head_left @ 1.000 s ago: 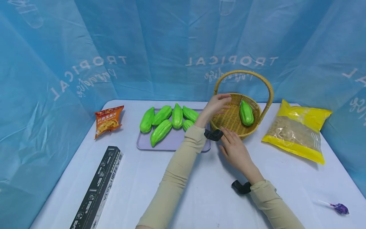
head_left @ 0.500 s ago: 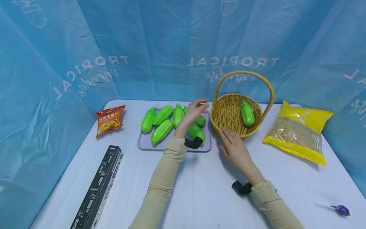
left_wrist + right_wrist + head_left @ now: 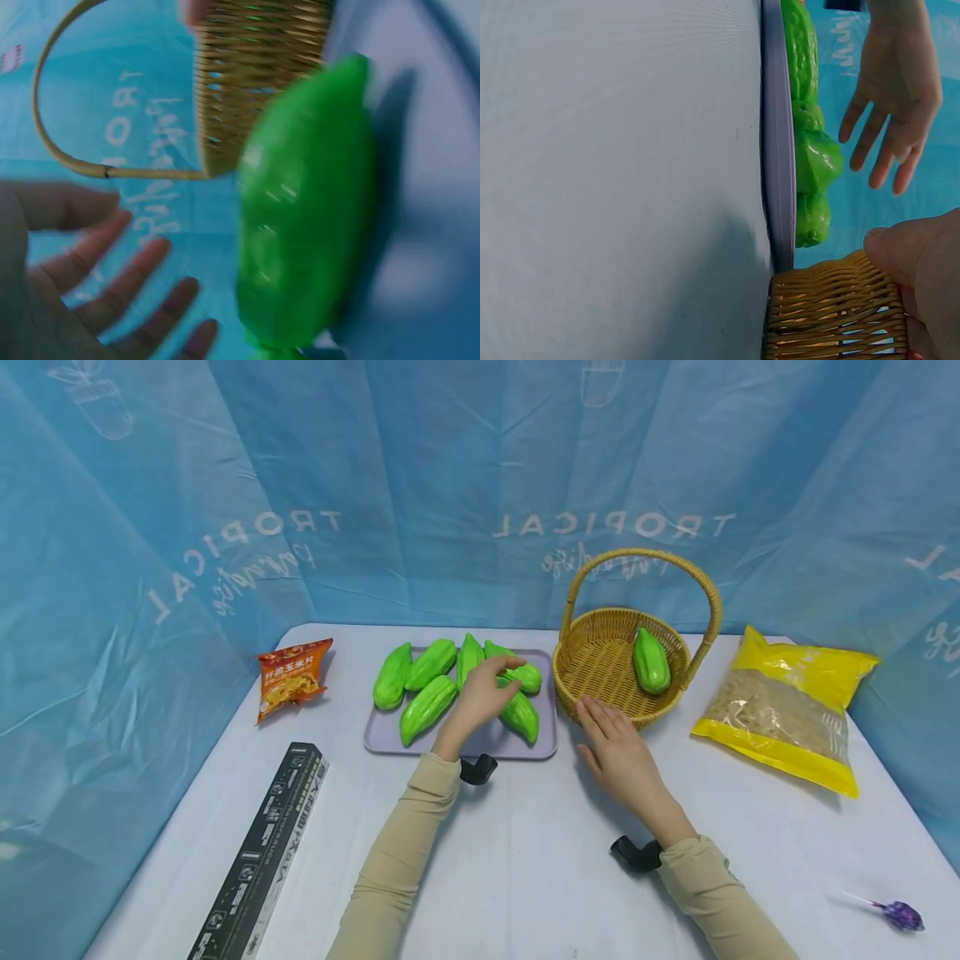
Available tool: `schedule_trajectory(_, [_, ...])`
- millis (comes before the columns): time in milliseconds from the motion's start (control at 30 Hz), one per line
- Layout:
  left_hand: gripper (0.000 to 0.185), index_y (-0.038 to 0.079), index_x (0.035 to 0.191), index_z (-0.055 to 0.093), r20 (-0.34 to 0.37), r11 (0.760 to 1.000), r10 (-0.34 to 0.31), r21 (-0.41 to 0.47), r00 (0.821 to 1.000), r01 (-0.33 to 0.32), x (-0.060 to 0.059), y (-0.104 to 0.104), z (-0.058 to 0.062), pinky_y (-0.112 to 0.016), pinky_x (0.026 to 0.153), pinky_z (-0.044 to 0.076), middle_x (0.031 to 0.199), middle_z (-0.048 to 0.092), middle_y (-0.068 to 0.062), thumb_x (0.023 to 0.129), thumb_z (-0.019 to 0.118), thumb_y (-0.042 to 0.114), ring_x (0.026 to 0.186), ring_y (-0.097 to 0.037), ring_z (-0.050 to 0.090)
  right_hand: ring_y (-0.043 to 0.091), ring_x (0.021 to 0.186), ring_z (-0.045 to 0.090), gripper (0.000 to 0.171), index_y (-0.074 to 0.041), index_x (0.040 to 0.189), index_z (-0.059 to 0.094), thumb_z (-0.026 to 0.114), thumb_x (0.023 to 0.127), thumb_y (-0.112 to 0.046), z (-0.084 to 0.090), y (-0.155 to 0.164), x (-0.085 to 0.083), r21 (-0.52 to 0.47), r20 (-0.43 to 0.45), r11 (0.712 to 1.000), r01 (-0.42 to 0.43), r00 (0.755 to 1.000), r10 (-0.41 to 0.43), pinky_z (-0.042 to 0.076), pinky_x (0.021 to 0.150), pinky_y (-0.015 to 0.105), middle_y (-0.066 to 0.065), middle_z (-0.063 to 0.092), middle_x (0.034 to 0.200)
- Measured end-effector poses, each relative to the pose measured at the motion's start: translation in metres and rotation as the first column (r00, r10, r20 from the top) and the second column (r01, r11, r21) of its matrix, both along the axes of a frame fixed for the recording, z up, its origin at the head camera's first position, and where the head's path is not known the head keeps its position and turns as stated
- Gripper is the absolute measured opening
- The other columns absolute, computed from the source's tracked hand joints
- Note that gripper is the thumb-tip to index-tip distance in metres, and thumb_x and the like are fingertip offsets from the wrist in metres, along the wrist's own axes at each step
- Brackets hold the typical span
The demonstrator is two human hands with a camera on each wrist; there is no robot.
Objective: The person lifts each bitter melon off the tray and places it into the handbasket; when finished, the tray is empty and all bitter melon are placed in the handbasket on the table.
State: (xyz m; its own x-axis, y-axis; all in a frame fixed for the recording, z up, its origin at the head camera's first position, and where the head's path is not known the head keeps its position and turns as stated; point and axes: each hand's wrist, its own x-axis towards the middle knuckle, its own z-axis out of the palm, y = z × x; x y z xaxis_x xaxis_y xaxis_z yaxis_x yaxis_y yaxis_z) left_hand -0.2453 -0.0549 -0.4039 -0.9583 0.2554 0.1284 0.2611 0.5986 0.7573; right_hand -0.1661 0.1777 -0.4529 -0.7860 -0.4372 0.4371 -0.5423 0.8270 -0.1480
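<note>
My left hand is over the right part of a lilac tray, holding nothing, its fingers spread in the left wrist view. Several bright green ridged gourds lie on the tray; one gourd sits just right of this hand. A large green gourd is beside the fingers in the left wrist view. My right hand holds the near rim of a wicker basket, fingers over the edge and thumb on the near side. One gourd lies inside the basket at its right.
An orange snack bag lies at the back left, with a long black pasta box in front of it. A yellow bag is right of the basket. A purple lollipop lies near front right. A blue curtain hangs behind.
My left hand has moved left from the basket to above the tray, still without anything in it. The right hand stays at the basket rim, and the gourd in the basket has not moved.
</note>
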Motion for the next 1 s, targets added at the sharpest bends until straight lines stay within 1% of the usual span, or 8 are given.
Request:
schedule_trajectory(67, [0.039, 0.012, 0.132, 0.059, -0.037, 0.997, -0.058, -0.061, 0.998, 0.056, 0.001, -0.003, -0.003, -0.043, 0.110, 0.040, 0.136, 0.058, -0.009, 0.093, 0.062, 0.011, 0.130, -0.029, 0.050, 0.039, 0.133, 0.044, 0.062, 0.005, 0.142, 0.044, 0.069, 0.089, -0.014, 0.000, 0.001, 0.000, 0.001, -0.003, 1.000, 0.004, 1.000, -0.004, 0.033, 0.112, 0.053, 0.022, 0.044, 0.147])
schedule_trajectory(167, [0.040, 0.016, 0.131, 0.061, -0.082, 0.980, -0.123, -0.168, 0.989, 0.108, 0.002, -0.006, -0.009, -0.045, 0.114, 0.034, 0.137, 0.057, -0.008, 0.090, 0.065, 0.014, 0.133, -0.029, 0.047, 0.039, 0.133, 0.044, 0.062, 0.005, 0.142, 0.044, 0.069, 0.089, -0.014, -0.001, 0.002, 0.000, 0.004, -0.004, 1.000, 0.009, 1.000, -0.009, 0.033, 0.112, 0.053, 0.022, 0.044, 0.148])
schedule_trajectory(267, [0.040, 0.018, 0.128, 0.063, -0.099, 0.956, -0.171, -0.256, 0.980, 0.141, 0.002, -0.009, -0.014, -0.050, 0.115, 0.031, 0.138, 0.056, -0.009, 0.088, 0.067, 0.017, 0.134, -0.033, 0.044, 0.039, 0.133, 0.044, 0.062, 0.005, 0.142, 0.044, 0.069, 0.088, -0.014, -0.003, 0.002, 0.000, 0.003, -0.007, 1.000, 0.010, 1.000, -0.010, 0.032, 0.113, 0.053, 0.022, 0.044, 0.147])
schedule_trajectory(367, [0.041, 0.020, 0.126, 0.064, -0.098, 0.934, -0.205, -0.318, 0.974, 0.164, 0.002, -0.012, -0.020, -0.054, 0.114, 0.030, 0.138, 0.055, -0.009, 0.086, 0.068, 0.020, 0.135, -0.035, 0.042, 0.039, 0.132, 0.045, 0.063, 0.005, 0.142, 0.044, 0.070, 0.088, -0.013, -0.004, 0.002, 0.000, -0.001, -0.011, 1.000, 0.007, 1.000, -0.007, 0.033, 0.112, 0.053, 0.022, 0.045, 0.147])
schedule_trajectory(600, [0.043, 0.023, 0.127, 0.064, -0.081, 0.879, -0.250, -0.436, 0.965, 0.191, 0.001, -0.013, -0.029, -0.054, 0.114, 0.028, 0.142, 0.053, -0.004, 0.085, 0.072, 0.029, 0.138, -0.031, 0.038, 0.039, 0.135, 0.043, 0.063, 0.003, 0.144, 0.041, 0.068, 0.090, -0.015, -0.003, 0.002, 0.002, 0.006, 0.024, 1.000, 0.009, 1.000, -0.009, 0.029, 0.115, 0.051, 0.021, 0.042, 0.149])
schedule_trajectory(767, [0.049, 0.025, 0.128, 0.064, -0.079, 0.847, -0.269, -0.494, 0.960, 0.197, 0.001, -0.010, -0.029, -0.054, 0.114, 0.030, 0.142, 0.052, -0.003, 0.080, 0.075, 0.021, 0.139, -0.031, 0.036, 0.040, 0.135, 0.043, 0.064, 0.004, 0.144, 0.042, 0.068, 0.089, -0.015, -0.002, 0.002, 0.002, 0.010, 0.022, 1.000, 0.002, 1.000, -0.002, 0.030, 0.114, 0.052, 0.021, 0.042, 0.149])
schedule_trajectory(867, [0.054, 0.026, 0.128, 0.063, -0.095, 0.836, -0.273, -0.515, 0.957, 0.188, 0.000, -0.008, -0.029, -0.053, 0.113, 0.032, 0.140, 0.054, -0.002, 0.078, 0.075, 0.014, 0.138, -0.031, 0.038, 0.040, 0.134, 0.043, 0.064, 0.005, 0.143, 0.043, 0.070, 0.088, -0.014, -0.002, 0.002, 0.001, 0.006, 0.008, 1.000, 0.000, 1.000, 0.000, 0.031, 0.113, 0.053, 0.022, 0.043, 0.149])
schedule_trajectory(1000, [0.054, 0.027, 0.125, 0.065, -0.121, 0.832, -0.269, -0.529, 0.955, 0.167, -0.002, -0.007, -0.031, -0.050, 0.110, 0.036, 0.138, 0.056, -0.002, 0.075, 0.078, 0.012, 0.134, -0.029, 0.042, 0.040, 0.135, 0.043, 0.064, 0.004, 0.143, 0.042, 0.069, 0.089, -0.015, -0.003, 0.002, 0.000, 0.010, 0.005, 1.000, -0.002, 1.000, 0.002, 0.032, 0.113, 0.054, 0.022, 0.042, 0.149])
